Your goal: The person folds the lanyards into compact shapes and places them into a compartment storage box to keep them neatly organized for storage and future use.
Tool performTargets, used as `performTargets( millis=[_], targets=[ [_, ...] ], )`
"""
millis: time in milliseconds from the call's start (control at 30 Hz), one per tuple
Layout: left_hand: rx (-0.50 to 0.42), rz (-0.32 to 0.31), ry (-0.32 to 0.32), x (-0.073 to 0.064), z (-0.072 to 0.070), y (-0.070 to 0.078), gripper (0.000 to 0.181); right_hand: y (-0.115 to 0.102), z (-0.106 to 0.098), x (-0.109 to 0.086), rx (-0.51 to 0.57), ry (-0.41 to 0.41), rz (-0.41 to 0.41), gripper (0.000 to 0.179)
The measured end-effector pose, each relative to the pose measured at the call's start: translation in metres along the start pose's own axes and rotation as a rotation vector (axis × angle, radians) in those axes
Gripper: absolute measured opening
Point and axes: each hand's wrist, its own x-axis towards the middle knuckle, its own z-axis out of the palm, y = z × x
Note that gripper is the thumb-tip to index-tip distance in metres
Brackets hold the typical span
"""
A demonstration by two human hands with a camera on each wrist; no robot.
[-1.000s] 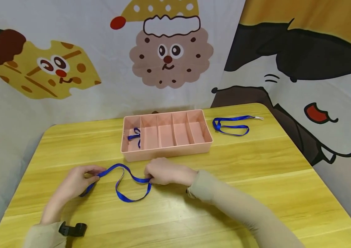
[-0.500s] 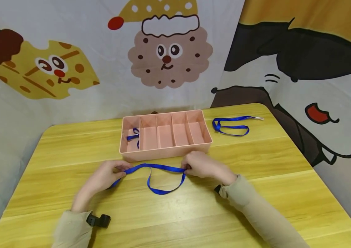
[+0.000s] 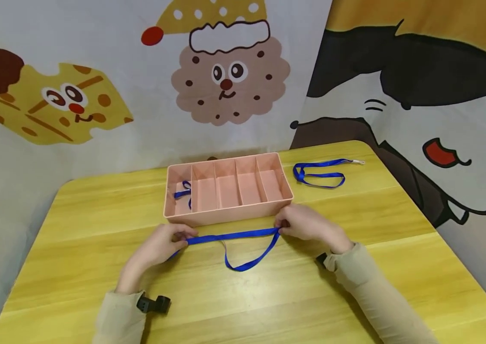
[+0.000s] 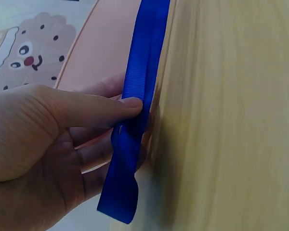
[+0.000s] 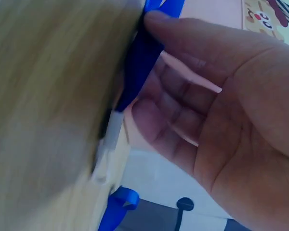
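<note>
A blue lanyard (image 3: pixel 234 235) is stretched between my two hands in front of the pink box (image 3: pixel 226 215), with a slack loop hanging toward me. My left hand (image 3: pixel 161 243) pinches one part of it between thumb and fingers. In the left wrist view a short folded end of the lanyard (image 4: pixel 119 192) sticks out past the thumb. At the other end my right hand (image 3: pixel 305 222) pinches the strap, close to the box's right front corner. The right wrist view shows a whitish clip (image 5: pixel 108 144) below the pinched strap.
The box has several compartments in a row; a blue strap (image 3: pixel 183 193) lies in its leftmost one. Behind and to the right, another blue lanyard (image 3: pixel 320 174) with a whitish clip rests on the yellow wooden table (image 3: pixel 234 310). A cartoon-printed cloth (image 3: pixel 140 95) hangs behind the table.
Both hands have moved right with the lanyard, the right hand farther. The strap between them has gone from wavy to nearly straight.
</note>
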Motion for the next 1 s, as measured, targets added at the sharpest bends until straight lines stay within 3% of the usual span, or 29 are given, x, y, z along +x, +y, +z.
performTargets(
  millis=[400,1000],
  targets=[
    [0.013,0.023,-0.045,-0.007,-0.011,-0.006,0.022,0.011,-0.009,-0.009,-0.038,0.003,0.021,0.008],
    [0.034,-0.036,-0.048,-0.017,-0.022,-0.02,0.026,0.016,-0.013,-0.013,-0.036,-0.063,0.069,0.016]
  ],
)
